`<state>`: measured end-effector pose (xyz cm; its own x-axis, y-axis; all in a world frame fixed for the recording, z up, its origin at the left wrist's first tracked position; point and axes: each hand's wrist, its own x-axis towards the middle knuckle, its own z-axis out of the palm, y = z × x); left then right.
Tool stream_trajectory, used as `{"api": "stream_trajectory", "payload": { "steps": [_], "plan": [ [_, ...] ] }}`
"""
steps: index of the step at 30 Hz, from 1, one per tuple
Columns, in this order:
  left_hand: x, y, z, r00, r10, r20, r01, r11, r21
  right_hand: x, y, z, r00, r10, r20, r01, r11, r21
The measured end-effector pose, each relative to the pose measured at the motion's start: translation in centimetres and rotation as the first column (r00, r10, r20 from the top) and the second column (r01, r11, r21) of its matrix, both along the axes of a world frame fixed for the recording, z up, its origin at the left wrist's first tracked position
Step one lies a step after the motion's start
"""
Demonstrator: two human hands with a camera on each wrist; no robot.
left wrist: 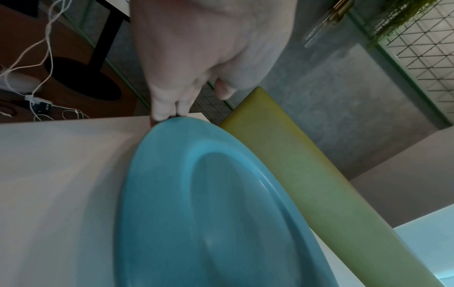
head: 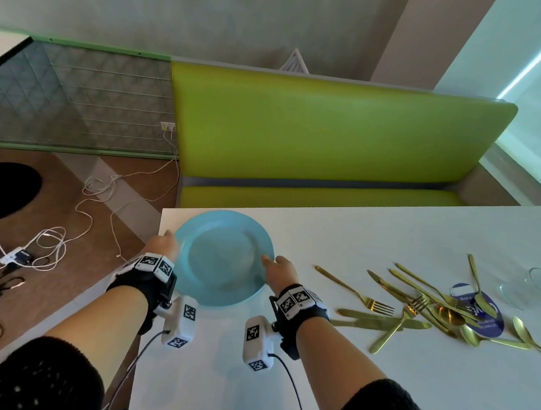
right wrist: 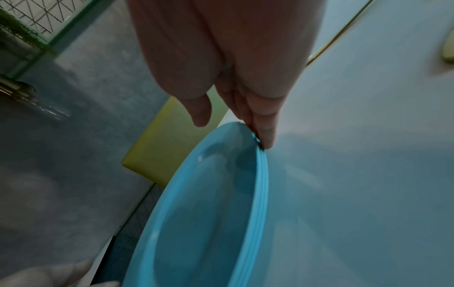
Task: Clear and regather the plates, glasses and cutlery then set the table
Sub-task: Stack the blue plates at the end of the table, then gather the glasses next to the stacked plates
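Note:
A stack of light blue plates [head: 224, 259] [left wrist: 221, 213] [right wrist: 209, 223] lies flat at the far left corner of the white table [head: 378, 385]. My left hand [head: 164, 244] [left wrist: 196, 104] touches its left rim with straight fingertips [left wrist: 169, 114], thumb off the plate. On the right rim, my right hand [head: 278, 268] [right wrist: 230, 124] lays its fingers [right wrist: 265, 136] against the edge, thumb hovering above. Gold forks, knives and spoons [head: 415, 305] lie scattered to the right. Clear glasses [head: 536, 287] stand at the right border.
A round blue coaster [head: 478, 309] lies under some of the cutlery. A green bench [head: 331, 129] runs along the table's far side. The table's left edge is close beside the plates, with white cables [head: 88, 209] on the brown floor below.

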<state>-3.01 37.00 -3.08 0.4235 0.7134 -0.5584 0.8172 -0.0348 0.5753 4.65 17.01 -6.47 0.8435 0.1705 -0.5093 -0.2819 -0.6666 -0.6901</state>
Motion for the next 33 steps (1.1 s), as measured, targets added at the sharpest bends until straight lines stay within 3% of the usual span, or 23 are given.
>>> {"api": "stream_trajectory", "payload": {
  "steps": [17,23,27,30,33],
  "plan": [
    [-0.3,-0.7,1.1,0.993,0.09,0.083,-0.086,0.995,-0.047,-0.1,-0.3,0.3,0.996,-0.04,-0.083,0.046,0.996,0.077],
    [0.6,-2.3,2.2,0.985,0.065,0.161,-0.076,0.995,0.06,0.1,-2.0,1.5,0.987,-0.127,-0.1,0.142,0.975,0.169],
    [2.9,-5.0,3.7,0.969,-0.072,0.237,0.035,0.987,0.156,0.5,-6.6,3.8,0.978,-0.186,-0.091,0.202,0.952,0.228],
    [5.2,-9.7,5.7,0.929,-0.257,0.266,0.206,0.957,0.203,0.9,-12.2,6.1,0.951,-0.294,-0.091,0.308,0.917,0.254],
    [7.0,-15.3,7.5,0.881,-0.338,0.331,0.295,0.94,0.173,0.8,-18.6,8.0,0.925,-0.374,-0.07,0.38,0.897,0.227]
  ]
}}
